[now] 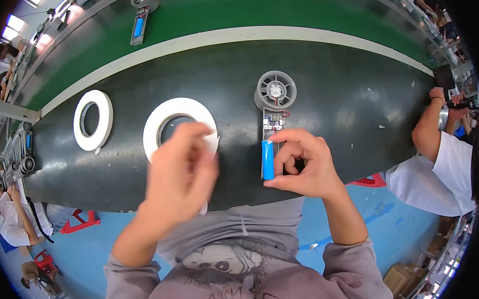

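A blue cylindrical battery [268, 160] is pinched between the thumb and forefinger of my right hand [306, 163]. It is upright in the picture, over the narrow grey handle part of a small fan unit. The round grey fan head [276, 91] is at the far end, with a small lit display board [274, 119] and a red wire below it. My left hand [180, 173] is curled and blurred by motion at the near right edge of a white tape roll [156, 117]. A whitish scrap shows by its fingertips; what the fingers hold is unclear.
A second white tape roll [79, 119] lies to the left on the dark work surface [222, 72]. Past a pale strip, another fan unit with a blue battery [139, 27] lies on the green belt [204, 16]. Co-workers sit at both sides, one with an arm [427, 128] at the right edge.
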Available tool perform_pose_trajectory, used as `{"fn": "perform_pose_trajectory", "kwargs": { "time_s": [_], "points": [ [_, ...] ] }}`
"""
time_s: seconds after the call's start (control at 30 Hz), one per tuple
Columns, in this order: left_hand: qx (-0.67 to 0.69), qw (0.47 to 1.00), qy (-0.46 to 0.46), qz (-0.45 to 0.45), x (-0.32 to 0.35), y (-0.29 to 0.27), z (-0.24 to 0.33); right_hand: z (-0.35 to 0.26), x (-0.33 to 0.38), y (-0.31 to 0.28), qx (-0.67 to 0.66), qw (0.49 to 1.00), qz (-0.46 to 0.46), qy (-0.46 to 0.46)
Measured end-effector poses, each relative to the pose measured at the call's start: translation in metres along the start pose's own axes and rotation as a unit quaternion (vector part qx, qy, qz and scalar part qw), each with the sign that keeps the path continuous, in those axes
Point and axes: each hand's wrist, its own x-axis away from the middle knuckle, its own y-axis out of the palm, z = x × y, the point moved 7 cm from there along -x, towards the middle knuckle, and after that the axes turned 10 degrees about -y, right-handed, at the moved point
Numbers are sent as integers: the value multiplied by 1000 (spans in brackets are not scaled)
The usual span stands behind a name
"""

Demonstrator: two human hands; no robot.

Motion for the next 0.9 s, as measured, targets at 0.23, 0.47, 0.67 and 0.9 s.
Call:
{"fn": "perform_pose_trajectory", "kwargs": {
  "time_s": [0.23, 0.47, 0.67, 0.9],
  "points": [
    [-313, 943, 109, -45, 23, -25, -25, 4, -2, 2, 10, 1000, -20, -6],
    [-231, 960, 156, -16, 35, -3, -21, 2, -4, 4, 4, 1000, -23, -11],
    [-212, 962, 171, -20, 34, 10, -14, 2, -4, 3, 6, 1000, -21, -10],
    [-209, 961, 179, -26, 35, 17, -12, 3, -5, 5, 25, 1000, -10, -5]
  ]
}}
